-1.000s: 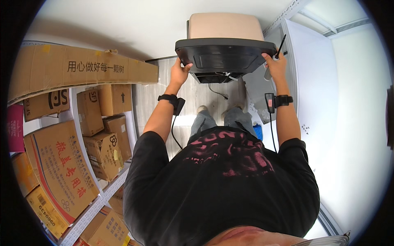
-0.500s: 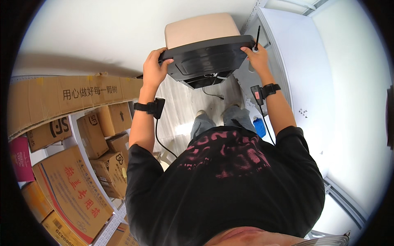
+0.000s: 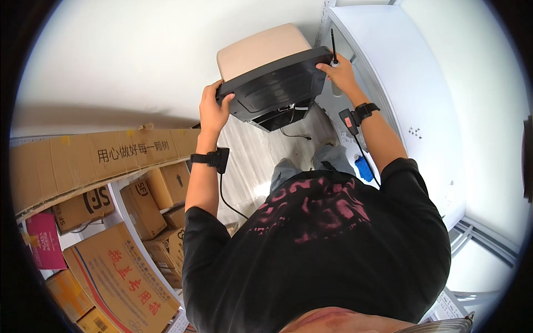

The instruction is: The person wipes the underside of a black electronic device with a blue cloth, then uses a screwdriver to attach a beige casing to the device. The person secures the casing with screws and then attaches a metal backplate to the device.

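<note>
Between my hands is a bulky object with a black plastic panel [image 3: 272, 86] facing me and a beige, rounded box-shaped part [image 3: 264, 51] behind it; its kind I cannot make out. My left hand [image 3: 214, 114] grips the panel's left edge, thumb on the near face and fingers mostly behind. At the upper right corner my right hand [image 3: 343, 76] holds the panel the same way. A dark cable [image 3: 294, 135] dangles from its open underside towards the floor. Beside my right hand a thin black rod [image 3: 333, 41] sticks up, its base partly hidden.
On the left, a shelf holds several cardboard boxes [image 3: 119, 277] and a magenta box [image 3: 45, 241], behind a long cardboard strip [image 3: 105, 152]. A white cabinet-like surface [image 3: 411, 83] lies close on the right. A blue item [image 3: 364, 168] is by my leg, above the grey floor [image 3: 250, 144].
The object tilts more, its right side higher, and sits a little further left in view. Shelf and boxes have shifted right and down. Both hands keep their grip.
</note>
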A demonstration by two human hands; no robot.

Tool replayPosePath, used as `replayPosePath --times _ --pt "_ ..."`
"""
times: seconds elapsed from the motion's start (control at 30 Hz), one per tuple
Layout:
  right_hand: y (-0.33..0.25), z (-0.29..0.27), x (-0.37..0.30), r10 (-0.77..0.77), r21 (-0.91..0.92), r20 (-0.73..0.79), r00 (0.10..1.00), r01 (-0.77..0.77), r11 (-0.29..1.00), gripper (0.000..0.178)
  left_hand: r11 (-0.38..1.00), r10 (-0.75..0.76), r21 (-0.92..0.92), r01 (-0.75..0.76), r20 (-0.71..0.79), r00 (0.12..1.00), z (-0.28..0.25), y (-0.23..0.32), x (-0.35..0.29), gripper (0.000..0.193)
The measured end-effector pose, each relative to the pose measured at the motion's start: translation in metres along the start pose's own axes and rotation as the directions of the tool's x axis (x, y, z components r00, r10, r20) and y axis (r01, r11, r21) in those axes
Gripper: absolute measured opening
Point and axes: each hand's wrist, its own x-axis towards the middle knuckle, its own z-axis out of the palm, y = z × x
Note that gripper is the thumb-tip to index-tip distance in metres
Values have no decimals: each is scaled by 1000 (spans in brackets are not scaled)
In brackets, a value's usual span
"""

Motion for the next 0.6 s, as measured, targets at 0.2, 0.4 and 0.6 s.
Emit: replayPosePath --times 0.2,0.4,0.6 --pt "15 -8 -7 -22 81 -1 1000 21 996 61 1000 9 23 -10 24 1000 0 7 0 43" --pt "8 -5 -28 -2 105 -142 990 17 994 45 999 10 45 -10 3 1000 0 6 0 46" --pt "30 -27 -50 143 203 -192 971 -103 974 33 998 36 46 -37 8 999 0 10 1 49"
